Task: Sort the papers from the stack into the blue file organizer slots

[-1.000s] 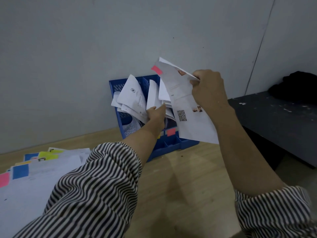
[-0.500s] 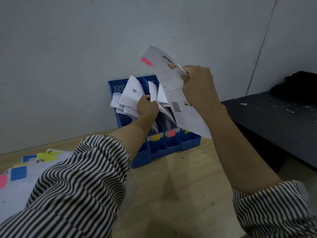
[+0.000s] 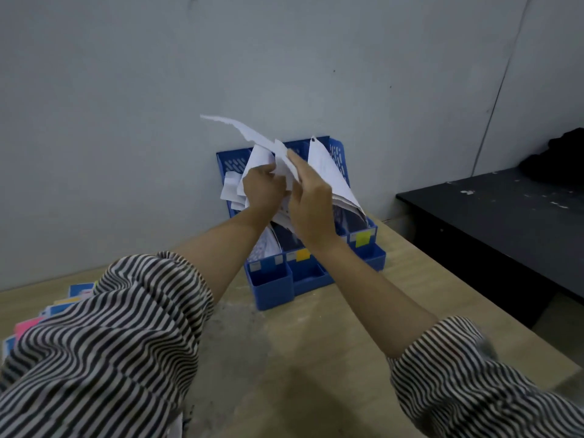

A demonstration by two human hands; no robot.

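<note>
A blue plastic file organizer with upright slots stands at the far edge of the pale wooden tabletop, its back against the grey wall, and both hands work just above it. The right hand holds a thin white sheet of paper by its lower part, the fingers laid fairly straight along the sheet with the thumb hidden behind it, so I cannot tell how firmly it is pinched; the free upper end curls over and flops toward the left. The left hand reaches into the white papers already standing in the slots, its fingers curled among them as if parting them, though exactly which sheets it grips is hidden. The sheet is plainly light and limp: it bends under its own weight, will crease easily, and could tear or slip if held only by a corner. It should handle best gripped low, near the edge that enters the slot, with the other hand holding the neighbouring papers aside. The remaining stack of papers with coloured tabs lies at the left edge of the tabletop, partly behind the striped sleeve. Small coloured labels mark the organizer's front compartments.
</note>
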